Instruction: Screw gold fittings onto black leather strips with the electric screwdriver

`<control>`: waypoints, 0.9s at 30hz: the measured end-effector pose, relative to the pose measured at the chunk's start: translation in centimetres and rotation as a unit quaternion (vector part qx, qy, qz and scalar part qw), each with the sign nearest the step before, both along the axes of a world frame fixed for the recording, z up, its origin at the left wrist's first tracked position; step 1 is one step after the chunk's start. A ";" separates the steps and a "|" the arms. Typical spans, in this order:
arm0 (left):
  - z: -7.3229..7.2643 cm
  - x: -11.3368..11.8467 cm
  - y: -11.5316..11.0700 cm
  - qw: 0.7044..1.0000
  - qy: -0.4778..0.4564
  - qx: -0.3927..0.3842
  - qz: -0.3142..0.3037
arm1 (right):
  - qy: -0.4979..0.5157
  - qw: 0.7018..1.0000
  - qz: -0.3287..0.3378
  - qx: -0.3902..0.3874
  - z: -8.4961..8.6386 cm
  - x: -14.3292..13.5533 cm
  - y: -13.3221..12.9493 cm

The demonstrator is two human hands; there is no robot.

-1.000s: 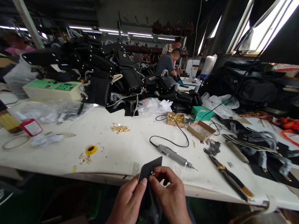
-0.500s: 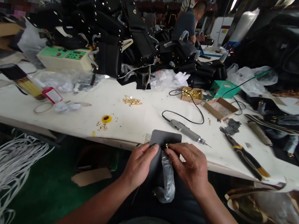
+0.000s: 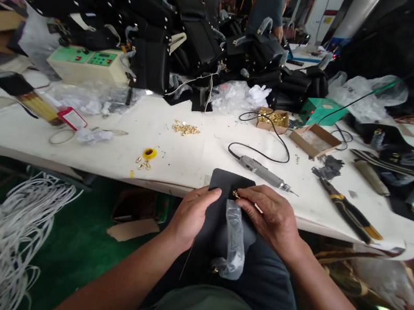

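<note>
A black leather bag panel [image 3: 210, 229] rests over my lap, its top end against the table edge. My left hand [image 3: 191, 216] grips the panel's left edge, thumb on top. At its upper right, my right hand [image 3: 271, 213] pinches a small gold metal fitting [image 3: 236, 194] against the panel between thumb and fingers. Below that fitting runs a bag handle [image 3: 234, 239] wrapped in clear plastic, with another gold fitting [image 3: 215, 268] at its lower end.
An electric screwdriver [image 3: 263, 172] with a black cord lies just beyond the panel. Pliers [image 3: 352, 211] lie to the right. Gold hardware [image 3: 185, 129] is piled mid-table, with more in a small box [image 3: 262, 124]. Black bags [image 3: 150, 66] are heaped behind, and a person [image 3: 268, 9] is beyond them.
My view has tilted down slightly. The right hand stays at the gold fitting, its fingers shifted a little; the left hand keeps its hold on the panel.
</note>
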State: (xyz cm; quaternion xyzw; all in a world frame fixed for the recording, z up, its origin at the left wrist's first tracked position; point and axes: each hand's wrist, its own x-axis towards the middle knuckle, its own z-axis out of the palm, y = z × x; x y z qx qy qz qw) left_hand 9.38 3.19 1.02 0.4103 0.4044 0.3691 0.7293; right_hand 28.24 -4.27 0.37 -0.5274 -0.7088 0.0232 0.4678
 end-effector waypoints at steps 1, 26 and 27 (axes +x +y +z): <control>0.0 0.0 0.0 1.000 -0.004 -0.002 -0.008 | 0.006 1.000 -0.002 0.002 0.0 0.0 0.0; 0.8 1.0 -1.6 0.998 -0.021 0.028 -0.045 | 0.005 0.996 -0.056 0.065 0.3 -0.8 -0.6; 0.8 1.0 -1.6 0.998 -0.020 0.030 -0.042 | 0.008 0.996 -0.060 0.065 0.2 -0.9 -0.6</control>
